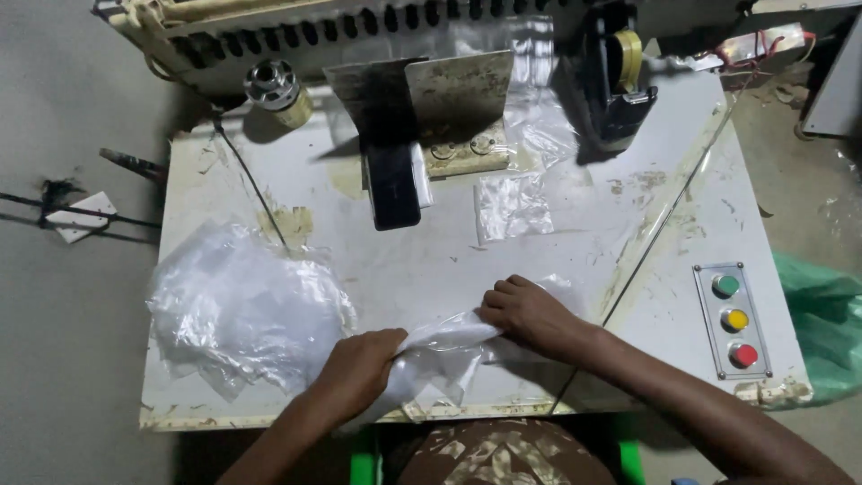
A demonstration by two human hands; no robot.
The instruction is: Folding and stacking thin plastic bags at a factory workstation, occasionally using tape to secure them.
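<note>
Gripping a crumpled clear plastic bag [440,346] near the front edge of a worn white machine table [557,242], a seated person works it with both bare hands. The left hand [359,368] is closed in a fist around the bag's lower end, fingers pressed together on the film; the right hand [530,314] pinches the other end, fingers curled down against the tabletop. The bag lies stretched between the two hands, touching the surface just inside the front edge.

Beside the left hand, toward the front-left corner, sits a loose heap of clear plastic bags [242,305], which suggests a good stock yet to be handled or already gathered; which of the two cannot be told. At the front-right corner a control panel [734,321] carries green, yellow and red buttons. Farther back, near the table's middle, one small flat plastic bag [512,205] lies alone, apart from the heap, beside a dark bar-shaped arm [393,184] hanging from a metal bracket [440,99]. Along the rear edge stand a tape dispenser [618,76] toward the right and a metal knob [272,85] toward the left.

Judging by the layout, the work looks to be midway: one bag in hand, one laid by the machine, many in the heap.
</note>
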